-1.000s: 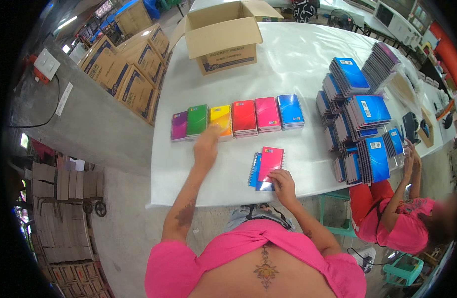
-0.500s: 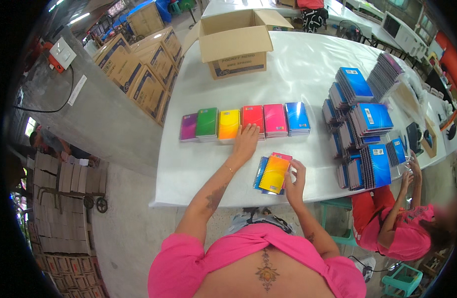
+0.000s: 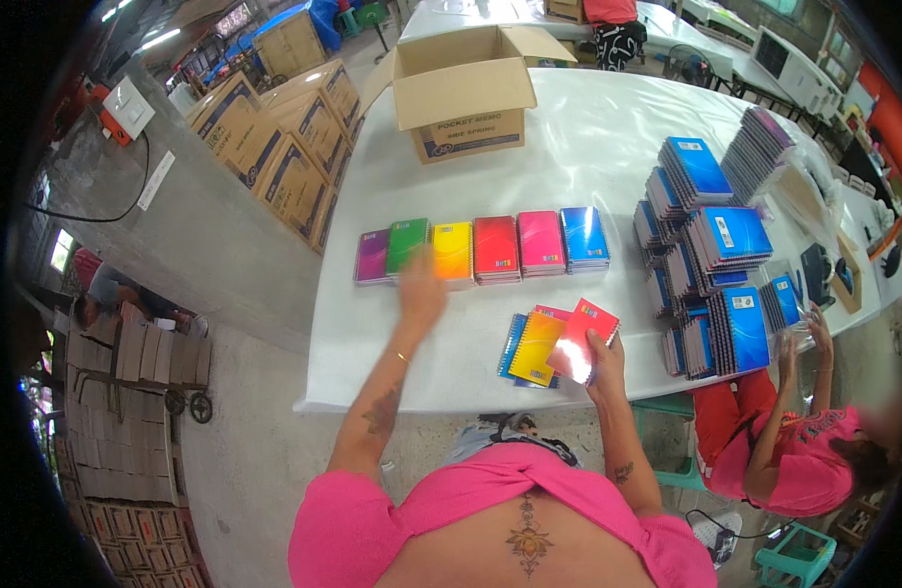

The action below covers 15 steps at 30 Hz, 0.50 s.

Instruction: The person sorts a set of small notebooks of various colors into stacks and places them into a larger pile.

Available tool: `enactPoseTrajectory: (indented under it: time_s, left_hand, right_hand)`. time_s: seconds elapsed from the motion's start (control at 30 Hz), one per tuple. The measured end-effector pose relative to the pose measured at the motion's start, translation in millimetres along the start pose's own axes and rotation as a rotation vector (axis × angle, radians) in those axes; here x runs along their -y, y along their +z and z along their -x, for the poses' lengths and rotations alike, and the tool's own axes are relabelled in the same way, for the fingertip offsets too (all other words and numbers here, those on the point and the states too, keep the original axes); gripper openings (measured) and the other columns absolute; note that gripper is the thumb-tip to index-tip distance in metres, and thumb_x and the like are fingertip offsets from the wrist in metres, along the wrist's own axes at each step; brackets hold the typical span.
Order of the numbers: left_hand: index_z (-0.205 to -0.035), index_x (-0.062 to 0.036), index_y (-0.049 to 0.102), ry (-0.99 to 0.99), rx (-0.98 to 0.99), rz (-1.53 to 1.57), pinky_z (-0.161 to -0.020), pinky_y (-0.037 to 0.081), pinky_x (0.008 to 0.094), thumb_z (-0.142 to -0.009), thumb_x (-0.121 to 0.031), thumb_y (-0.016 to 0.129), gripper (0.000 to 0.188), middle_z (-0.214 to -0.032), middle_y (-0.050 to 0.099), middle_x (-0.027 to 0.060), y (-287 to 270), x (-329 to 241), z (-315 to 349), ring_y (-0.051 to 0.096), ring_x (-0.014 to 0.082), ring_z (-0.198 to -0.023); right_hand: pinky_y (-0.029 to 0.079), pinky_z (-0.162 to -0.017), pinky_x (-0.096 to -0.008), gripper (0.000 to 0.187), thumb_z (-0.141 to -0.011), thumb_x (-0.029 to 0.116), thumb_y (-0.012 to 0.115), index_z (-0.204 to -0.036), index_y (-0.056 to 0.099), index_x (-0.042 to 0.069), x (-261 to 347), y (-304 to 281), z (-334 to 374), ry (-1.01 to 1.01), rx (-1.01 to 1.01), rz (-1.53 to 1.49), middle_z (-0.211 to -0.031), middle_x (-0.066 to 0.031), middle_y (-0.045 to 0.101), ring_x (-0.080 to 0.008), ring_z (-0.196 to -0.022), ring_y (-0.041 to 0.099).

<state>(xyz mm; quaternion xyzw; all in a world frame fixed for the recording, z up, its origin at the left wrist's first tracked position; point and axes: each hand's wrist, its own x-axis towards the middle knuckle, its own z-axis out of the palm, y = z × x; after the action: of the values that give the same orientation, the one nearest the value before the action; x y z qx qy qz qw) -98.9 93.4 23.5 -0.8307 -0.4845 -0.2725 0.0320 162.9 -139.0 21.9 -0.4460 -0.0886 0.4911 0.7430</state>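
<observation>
My right hand (image 3: 608, 365) grips a red spiral notebook (image 3: 580, 336) with the thumb on its cover. Tilted, it overlaps a small fanned pile where a yellow notebook (image 3: 536, 345) lies over a blue notebook (image 3: 513, 341) and a pink one (image 3: 552, 313). My left hand (image 3: 424, 297) is smeared by motion near the front of the green stack (image 3: 407, 238) and yellow stack (image 3: 453, 251); its fingers cannot be made out. In the same row stand a purple stack (image 3: 372, 257), red stack (image 3: 496, 247), pink stack (image 3: 541, 242) and blue stack (image 3: 583, 235).
An open cardboard box (image 3: 465, 103) stands at the table's far side. Tall blue notebook stacks (image 3: 730, 235) fill the right, where a seated co-worker (image 3: 794, 451) handles something. Closed cartons (image 3: 294, 176) and a concrete pillar (image 3: 176, 186) are at the left.
My left hand has left the red stack and moved left toward the green and yellow stacks. A red notebook is now in my right hand, which was beside the fanned pile.
</observation>
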Motion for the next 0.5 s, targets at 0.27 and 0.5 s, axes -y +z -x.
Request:
enactPoseTrajectory:
  time_s: [0.27, 0.5]
  left_hand:
    - [-0.124, -0.0011, 0.062, -0.086, 0.071, 0.059, -0.095, 0.05, 0.044, -0.086, 0.002, 0.052, 0.039, -0.117, 0.068, 0.0173, -40.2, 9.9, 0.4, 0.064, 0.0312, -0.11]
    - [-0.121, -0.0024, 0.065, 0.553, -0.141, 0.463, -0.092, 0.055, 0.042, -0.088, 0.002, 0.057, 0.034, -0.118, 0.068, 0.0172, -58.4, -112.8, 40.2, 0.066, 0.0349, -0.109]
  right_hand:
    - [0.057, -0.087, -0.0369, 0.038, -0.093, 0.01, 0.063, -0.128, 0.049, 0.002, -7.0, -10.2, 6.1, 0.014, -0.07, -0.071, -0.118, -0.012, 0.062, -0.0227, -0.103, 0.066]
    - [0.056, -0.085, -0.0381, 0.035, -0.087, 0.005, 0.053, -0.122, 0.049, 0.006, 11.4, -34.9, -17.1, -0.089, -0.169, -0.096, -0.11, -0.0095, 0.061, -0.0233, -0.099, 0.065]
